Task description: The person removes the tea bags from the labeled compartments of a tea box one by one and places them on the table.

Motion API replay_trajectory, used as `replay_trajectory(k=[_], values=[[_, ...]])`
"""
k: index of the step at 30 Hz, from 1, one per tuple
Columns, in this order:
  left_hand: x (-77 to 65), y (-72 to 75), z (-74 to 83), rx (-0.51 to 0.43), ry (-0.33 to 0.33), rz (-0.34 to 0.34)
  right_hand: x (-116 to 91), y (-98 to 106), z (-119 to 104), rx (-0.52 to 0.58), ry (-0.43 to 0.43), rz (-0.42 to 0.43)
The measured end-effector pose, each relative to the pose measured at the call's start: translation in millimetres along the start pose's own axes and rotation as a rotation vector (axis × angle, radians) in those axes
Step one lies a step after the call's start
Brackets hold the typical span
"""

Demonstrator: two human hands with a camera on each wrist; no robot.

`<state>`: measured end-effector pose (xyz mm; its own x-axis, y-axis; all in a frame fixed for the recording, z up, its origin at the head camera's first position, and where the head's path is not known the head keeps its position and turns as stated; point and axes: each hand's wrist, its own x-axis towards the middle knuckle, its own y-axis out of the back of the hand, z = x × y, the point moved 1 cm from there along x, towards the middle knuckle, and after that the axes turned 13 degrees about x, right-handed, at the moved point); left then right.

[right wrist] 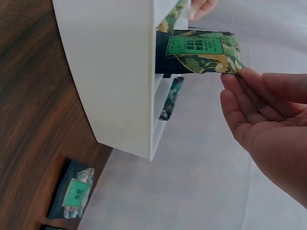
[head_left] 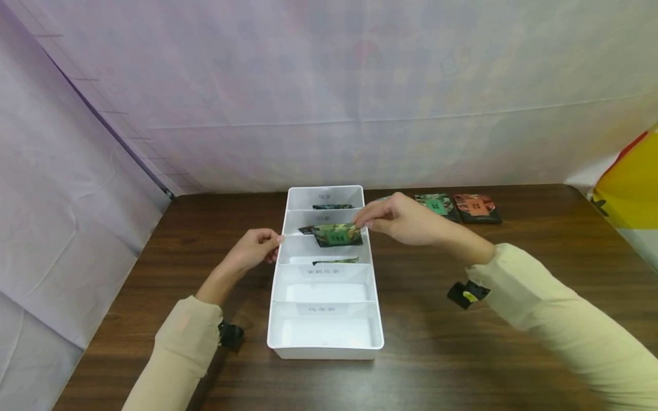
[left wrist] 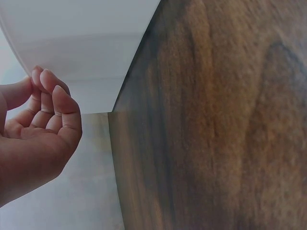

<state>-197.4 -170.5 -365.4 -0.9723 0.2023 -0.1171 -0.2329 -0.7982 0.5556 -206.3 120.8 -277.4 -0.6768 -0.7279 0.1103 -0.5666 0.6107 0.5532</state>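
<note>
A white divided box with printed labels stands lengthwise on the table. My right hand pinches a green-and-black tea sachet by one corner; in the right wrist view the sachet's far end is hidden behind the box wall. My left hand pinches the box's left rim between thumb and fingers, also seen in the left wrist view. One sachet sits in the rearmost compartment, and another green sachet stands in the third. The two front compartments show bare white floors.
Right of the box, a green-labelled sachet and a red-labelled sachet lie at the back of the brown wooden table. Another is partly hidden behind my right hand. A pale curtain hangs along the back edge.
</note>
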Motion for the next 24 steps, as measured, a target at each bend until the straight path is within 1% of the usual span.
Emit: replay_trajectory(k=[4, 11, 17, 24], values=[[0.8, 0.3, -0.4, 0.003, 0.003, -0.003, -1.9, 7.0, -4.9, -0.008, -0.027, 0.021], [1.0, 1.4, 0.4, 0.01, 0.005, -0.001, -5.9, 18.9, -12.5, -0.029, -0.05, 0.084], [-0.9, 2.1, 2.1, 0.011, 0.011, 0.001, -10.8, 31.0, -16.4, -0.033, -0.097, 0.119], [-0.9, 2.5, 2.5, 0.013, 0.011, -0.001, -20.1, 46.2, -17.4, -0.036, -0.157, 0.217]])
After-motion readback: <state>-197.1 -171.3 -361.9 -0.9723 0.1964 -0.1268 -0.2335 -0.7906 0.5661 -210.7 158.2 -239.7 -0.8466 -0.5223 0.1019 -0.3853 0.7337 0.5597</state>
